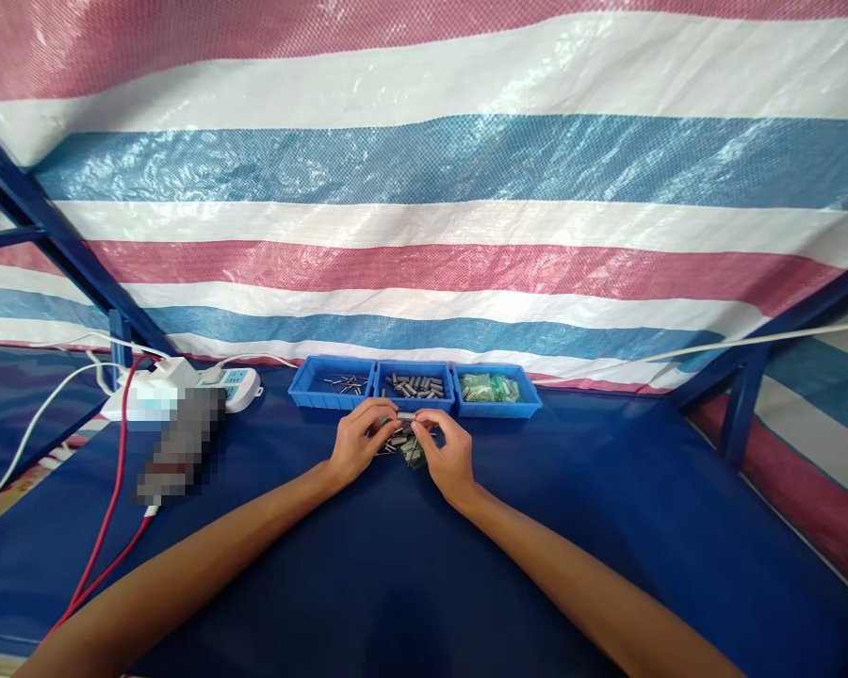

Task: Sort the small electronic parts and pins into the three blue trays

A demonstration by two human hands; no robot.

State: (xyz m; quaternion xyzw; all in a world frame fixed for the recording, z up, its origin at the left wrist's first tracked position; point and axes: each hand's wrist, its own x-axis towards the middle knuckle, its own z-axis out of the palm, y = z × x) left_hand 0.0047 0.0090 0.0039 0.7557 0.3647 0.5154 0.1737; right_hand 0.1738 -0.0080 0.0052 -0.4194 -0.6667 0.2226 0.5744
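My left hand [357,444] and my right hand [449,456] meet over the middle of the table, fingers pinched. Between their fingertips lies a small metal cylinder [405,415], held level by its two ends. Just beneath, a small pile of metal parts [398,441] rests on the dark blue tabletop, partly covered by my fingers. A green-tinted clear packet [415,456] lies at the pile's near side, close to my right hand.
Behind my hands, three blue bins stand in a row: the left bin [321,401] has thin metal pins, the middle bin [444,406] short metal cylinders, the right bin [498,411] green-tinted packets. At left are a power strip [244,388], a blurred dark object [184,443] and a red cable [122,452].
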